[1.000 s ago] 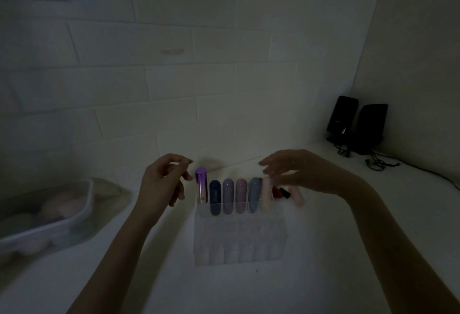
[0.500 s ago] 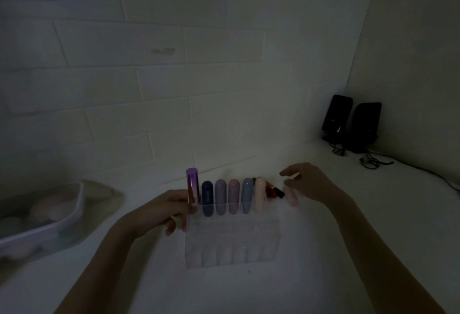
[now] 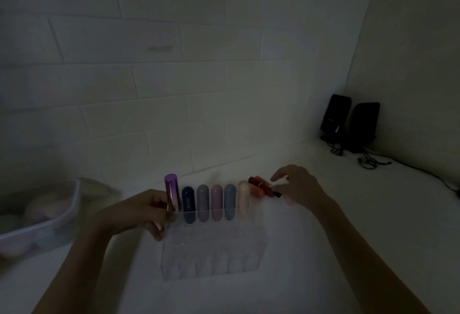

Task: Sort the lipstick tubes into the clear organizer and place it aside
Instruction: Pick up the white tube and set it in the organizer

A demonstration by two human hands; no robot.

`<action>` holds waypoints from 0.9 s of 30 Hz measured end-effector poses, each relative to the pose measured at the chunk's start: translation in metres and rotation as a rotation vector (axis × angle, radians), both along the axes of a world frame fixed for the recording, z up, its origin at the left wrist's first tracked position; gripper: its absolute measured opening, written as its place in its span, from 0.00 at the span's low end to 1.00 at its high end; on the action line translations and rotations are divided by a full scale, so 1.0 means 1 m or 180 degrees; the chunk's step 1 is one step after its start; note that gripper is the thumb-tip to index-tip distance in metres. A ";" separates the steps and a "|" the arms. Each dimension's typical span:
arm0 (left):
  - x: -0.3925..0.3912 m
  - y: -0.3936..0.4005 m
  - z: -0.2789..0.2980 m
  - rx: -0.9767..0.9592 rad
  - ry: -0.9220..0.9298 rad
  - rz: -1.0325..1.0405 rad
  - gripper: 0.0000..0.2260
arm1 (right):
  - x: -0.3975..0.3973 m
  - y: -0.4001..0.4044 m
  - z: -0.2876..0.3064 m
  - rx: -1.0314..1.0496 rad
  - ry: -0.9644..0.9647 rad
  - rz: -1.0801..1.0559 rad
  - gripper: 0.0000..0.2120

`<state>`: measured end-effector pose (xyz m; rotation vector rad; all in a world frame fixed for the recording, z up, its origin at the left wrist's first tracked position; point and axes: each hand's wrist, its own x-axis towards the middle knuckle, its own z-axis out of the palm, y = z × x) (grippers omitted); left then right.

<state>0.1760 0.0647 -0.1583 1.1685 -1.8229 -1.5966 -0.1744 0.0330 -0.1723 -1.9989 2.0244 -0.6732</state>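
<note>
Where the white counter meets the tiled wall: a clear organizer point(image 3: 211, 246) is seen at the middle of the scene, with its far row filled.
Upright tubes, counted: six are stood in that far row, from left to right a metallic purple tube point(image 3: 172, 195), a dark blue tube point(image 3: 188, 204), a lilac tube point(image 3: 202, 201), a mauve tube point(image 3: 216, 201), a grey-blue tube point(image 3: 230, 201) and a cream tube point(image 3: 244, 199).
Loose tubes, counted: two can be made out lying on the counter just right of and beyond the row, a dark red tube point(image 3: 262, 186) and a coral tube point(image 3: 256, 191); a pale shape below the right hand may be a third, but it is too blurred to be named.
Left hand point(image 3: 142, 211): its fingers are curled against the organizer's far-left corner beside the purple tube; whether the wall is gripped or only touched cannot be told.
Right hand point(image 3: 297, 184): it is held over the loose tubes with fingers loosely spread, and nothing is seen to be gripped.
Hard to make out: the near compartments are lost in dimness and glare.
Cut off: a plastic bin point(image 3: 37, 224) with pale rounded contents is cropped by the left edge.
Far right: two black speakers point(image 3: 348, 122) and their cables point(image 3: 373, 162) are set in the corner.
Changed since half a second ago: the left hand has been kept at the same corner, and the right hand has been brought slightly nearer the loose tubes.
</note>
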 end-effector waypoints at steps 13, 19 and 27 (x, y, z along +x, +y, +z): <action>0.036 0.024 0.016 0.0344 -0.0136 0.0258 0.32 | 0.005 -0.005 -0.004 -0.0267 0.0162 -0.0162 0.12; 0.052 0.025 0.011 0.0242 -0.0063 0.0626 0.35 | -0.004 -0.005 -0.005 -0.0271 0.0160 -0.0337 0.13; 0.049 0.023 0.012 0.0172 -0.0070 0.0419 0.24 | -0.032 -0.007 -0.011 -0.0196 -0.0279 -0.0694 0.10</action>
